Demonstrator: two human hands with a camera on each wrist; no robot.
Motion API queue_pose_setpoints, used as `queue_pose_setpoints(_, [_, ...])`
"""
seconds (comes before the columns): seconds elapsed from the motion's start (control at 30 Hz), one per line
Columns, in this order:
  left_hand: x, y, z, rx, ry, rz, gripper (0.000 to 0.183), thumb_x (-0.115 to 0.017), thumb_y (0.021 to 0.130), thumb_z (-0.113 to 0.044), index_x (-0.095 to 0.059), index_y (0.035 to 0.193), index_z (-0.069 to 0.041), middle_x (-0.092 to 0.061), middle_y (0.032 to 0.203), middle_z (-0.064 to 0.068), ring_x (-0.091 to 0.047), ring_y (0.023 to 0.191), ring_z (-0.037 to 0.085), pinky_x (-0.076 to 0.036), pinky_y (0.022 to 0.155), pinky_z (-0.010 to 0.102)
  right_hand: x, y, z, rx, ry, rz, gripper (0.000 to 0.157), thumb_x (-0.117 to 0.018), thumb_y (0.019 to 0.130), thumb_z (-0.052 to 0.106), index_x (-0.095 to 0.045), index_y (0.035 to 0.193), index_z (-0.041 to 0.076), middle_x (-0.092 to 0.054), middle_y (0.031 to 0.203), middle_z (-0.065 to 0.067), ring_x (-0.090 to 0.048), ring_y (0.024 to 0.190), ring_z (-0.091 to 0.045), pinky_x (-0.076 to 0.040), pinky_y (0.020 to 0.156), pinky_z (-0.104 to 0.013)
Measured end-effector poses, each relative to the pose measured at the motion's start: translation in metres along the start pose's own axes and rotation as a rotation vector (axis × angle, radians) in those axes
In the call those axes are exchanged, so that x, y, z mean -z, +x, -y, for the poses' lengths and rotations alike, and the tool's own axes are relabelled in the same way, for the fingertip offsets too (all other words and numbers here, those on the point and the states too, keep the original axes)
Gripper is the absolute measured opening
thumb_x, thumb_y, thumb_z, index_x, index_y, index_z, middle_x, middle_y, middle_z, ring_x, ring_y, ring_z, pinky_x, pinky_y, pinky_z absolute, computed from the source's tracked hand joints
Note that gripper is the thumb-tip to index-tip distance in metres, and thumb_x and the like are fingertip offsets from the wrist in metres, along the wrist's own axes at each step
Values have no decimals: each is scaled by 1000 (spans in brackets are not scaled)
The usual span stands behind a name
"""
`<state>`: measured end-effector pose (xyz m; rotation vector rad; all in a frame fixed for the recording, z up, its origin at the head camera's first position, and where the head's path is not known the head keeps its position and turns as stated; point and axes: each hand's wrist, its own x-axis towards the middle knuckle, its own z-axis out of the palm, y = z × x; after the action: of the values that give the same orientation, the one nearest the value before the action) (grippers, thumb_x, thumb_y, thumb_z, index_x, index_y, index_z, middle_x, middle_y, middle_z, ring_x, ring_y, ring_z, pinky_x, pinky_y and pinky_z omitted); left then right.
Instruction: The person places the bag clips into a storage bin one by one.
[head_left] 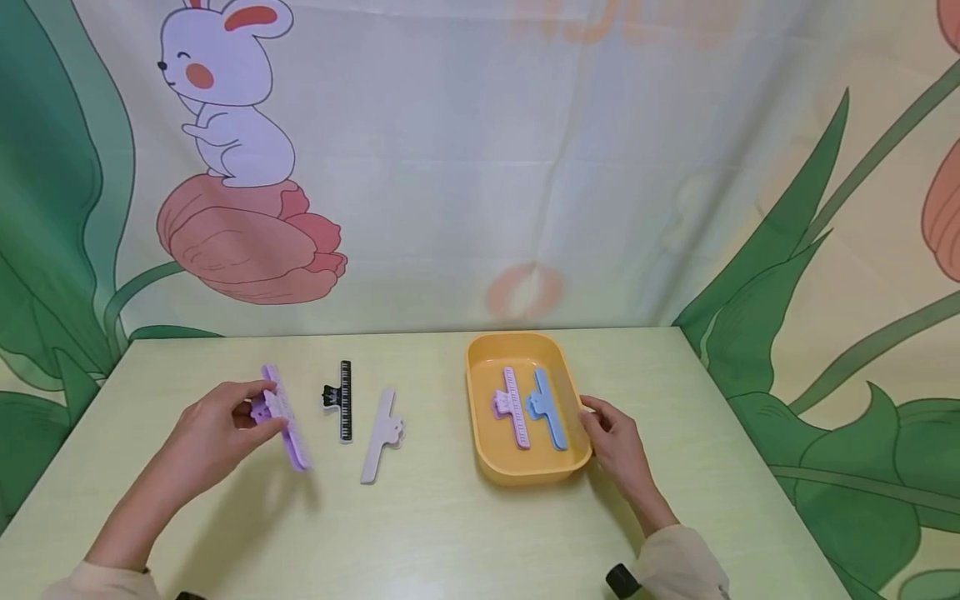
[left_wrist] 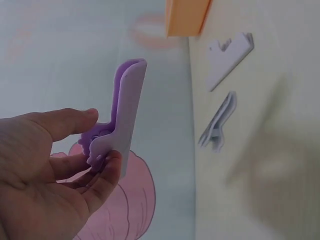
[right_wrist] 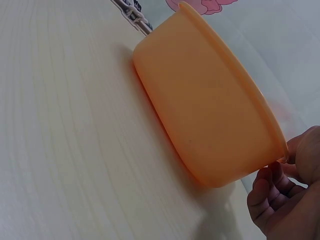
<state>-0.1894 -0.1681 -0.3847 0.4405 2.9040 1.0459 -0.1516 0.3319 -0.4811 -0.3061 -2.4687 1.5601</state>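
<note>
My left hand [head_left: 217, 429] holds a purple clip [head_left: 285, 421] above the table, its thumb and fingers on the clip's scalloped handle. In the left wrist view the same purple clip [left_wrist: 127, 107] stands tilted, its long jaws together. A yellow tray [head_left: 525, 467] stands right of the middle, and my right hand [head_left: 618, 446] pinches its right rim. Inside the tray lie a lilac clip [head_left: 516, 408] and a blue clip [head_left: 550, 412], side by side. The right wrist view shows the tray's outer wall [right_wrist: 200, 95], with the right hand [right_wrist: 290, 190] at its rim.
A black clip [head_left: 345, 400] with ruler marks and a grey clip [head_left: 384, 437] lie on the pale table [head_left: 420, 533] between the left hand and the tray. Behind the table's far edge hangs a curtain [head_left: 450, 208] printed with a rabbit and plants.
</note>
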Motion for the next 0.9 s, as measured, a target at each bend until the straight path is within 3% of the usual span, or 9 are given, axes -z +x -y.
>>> queue_pose_setpoints(0.37, [19, 2, -12, -21, 26, -4, 58, -78, 94, -19, -56, 137, 13, -60, 112, 22, -65, 98, 35, -58, 76, 40, -2, 1, 0, -4, -13, 1, 33, -60, 106, 15, -66, 135, 0, -58, 89, -10, -49, 73, -15, -40, 56, -20])
queue_pose_setpoints(0.57, [26, 3, -21, -49, 38, -23, 58, -78, 93, -18, -56, 138, 12, -61, 112, 20, -67, 99, 34, -57, 77, 35, -2, 0, 0, -6, -10, -1, 32, -61, 105, 13, -66, 135, 0, -59, 89, -11, -50, 73, -16, -41, 56, -20])
queue_pose_setpoints(0.8, [35, 4, -31, -40, 41, -4, 61, -77, 95, -20, -53, 140, 12, -61, 114, 21, -65, 101, 36, -57, 80, 46, 0, -1, 2, -12, -15, 6, 33, -60, 106, 16, -65, 135, 0, -59, 91, -13, -50, 73, -16, -41, 56, -20])
queue_pose_setpoints(0.9, [39, 5, -35, -33, 37, 5, 62, -76, 96, -20, -51, 141, 13, -60, 114, 23, -64, 102, 38, -58, 79, 44, 0, -1, 1, -10, -11, 5, 33, -60, 106, 16, -65, 135, 0, -60, 92, -14, -50, 73, -16, -41, 56, -20])
